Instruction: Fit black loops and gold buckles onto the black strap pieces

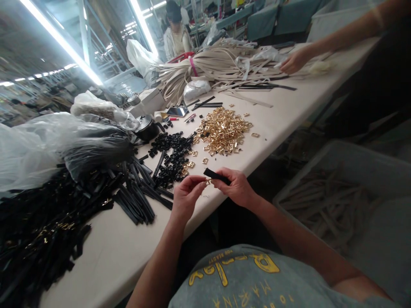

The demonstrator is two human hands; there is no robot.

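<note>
Close to the table's front edge my two hands meet. My right hand is closed around a black strap, whose end sticks out past the fingers. Pinched in my left hand is a small gold buckle, touching the strap side; fingers partly cover it. Just beyond lies a heap of gold buckles. Left of that heap is a pile of small black loops. Several cut black straps lie left of my left hand.
A large mass of black straps with buckles covers the table's left, under plastic bags. Beige strap bundles, a phone and a dark pot stand farther back. Another person's hand reaches in at right, above a bin.
</note>
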